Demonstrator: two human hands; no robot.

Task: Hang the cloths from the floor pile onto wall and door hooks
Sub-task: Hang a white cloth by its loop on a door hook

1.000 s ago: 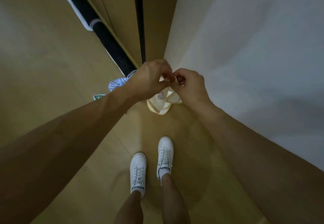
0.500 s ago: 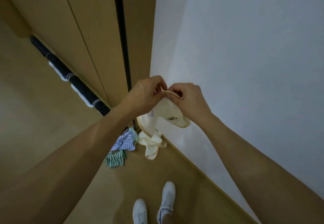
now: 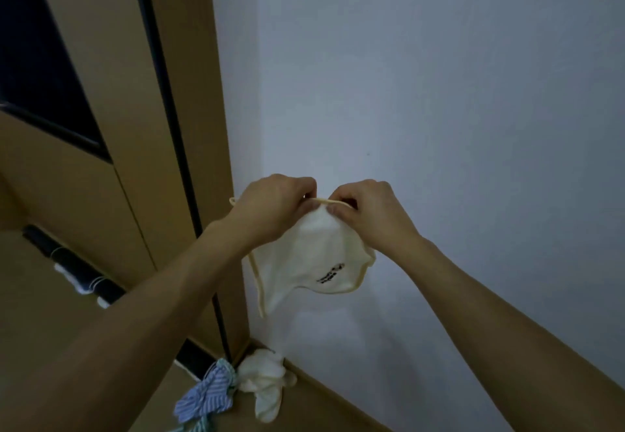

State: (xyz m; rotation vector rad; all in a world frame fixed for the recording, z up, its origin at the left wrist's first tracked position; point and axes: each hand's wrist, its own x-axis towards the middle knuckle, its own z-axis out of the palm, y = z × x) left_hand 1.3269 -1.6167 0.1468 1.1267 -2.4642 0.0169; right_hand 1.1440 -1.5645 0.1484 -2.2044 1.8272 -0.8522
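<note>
A cream cloth (image 3: 314, 262) with a yellowish trimmed edge and a small black print hangs in front of the white wall (image 3: 439, 100). My left hand (image 3: 274, 210) and my right hand (image 3: 368, 215) pinch its top edge close together, stretching a short length of trim between them. On the floor in the corner lies the pile: another cream cloth (image 3: 265, 387) and a blue-and-white striped cloth (image 3: 206, 396), with a bit of green striped fabric below it. No hook is in view.
A wooden door (image 3: 111, 100) with a dark vertical gap stands to the left of the wall corner. A dark strip with white patches (image 3: 77, 272) lies along the door's base. The wooden floor (image 3: 321, 411) runs along the wall's skirting.
The hands rose from down near the floor pile to chest height with the cream cloth, which now hangs open below them. The view tilted up from the feet toward the wall.
</note>
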